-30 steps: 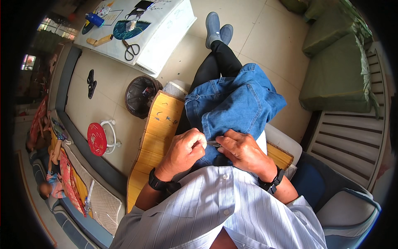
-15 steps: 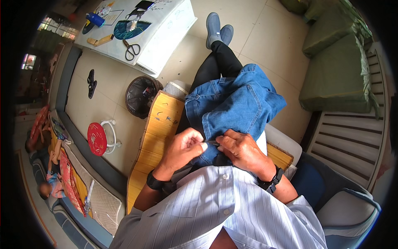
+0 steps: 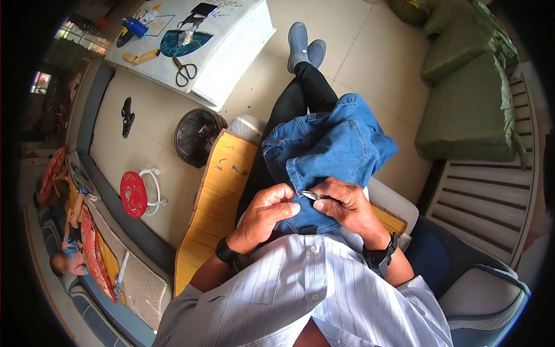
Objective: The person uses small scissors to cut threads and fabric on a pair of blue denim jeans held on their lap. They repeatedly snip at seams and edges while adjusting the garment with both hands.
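Left hand (image 3: 267, 215) has shifted near-right since the earlier frame, its pinch on cloth impossible to tell; small, pointed, silver metal snips (image 3: 309, 195), clamped in the right hand (image 3: 344, 205), now show their blades. Fine tool work appears in hand on the blue denim garment (image 3: 329, 150) across the black-trousered legs (image 3: 303, 87); the next move calls for steady cloth.
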Demonstrator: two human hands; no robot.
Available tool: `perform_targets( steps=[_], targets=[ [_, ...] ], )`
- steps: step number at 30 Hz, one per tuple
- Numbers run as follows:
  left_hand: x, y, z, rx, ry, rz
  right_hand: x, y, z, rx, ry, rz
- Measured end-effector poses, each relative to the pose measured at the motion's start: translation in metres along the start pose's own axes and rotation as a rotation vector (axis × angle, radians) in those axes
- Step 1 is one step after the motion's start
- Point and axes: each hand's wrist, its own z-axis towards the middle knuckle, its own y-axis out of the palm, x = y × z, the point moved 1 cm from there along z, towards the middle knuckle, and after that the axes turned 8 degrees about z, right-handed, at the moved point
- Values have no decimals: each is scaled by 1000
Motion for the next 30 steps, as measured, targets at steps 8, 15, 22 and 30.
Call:
perform_targets(
  steps=[8,15,22,30],
  targets=[
    [14,3,8,-40,-17,-34,1,-7,-2,33,17,102],
    [9,8,18,33,62,57,5,-10,-4,44,20,111],
    [8,10,22,78,89,97,10,-11,-5,62,30,154],
    [10,12,23,85,86,57,13,-12,-6,69,99,289]
  ],
)
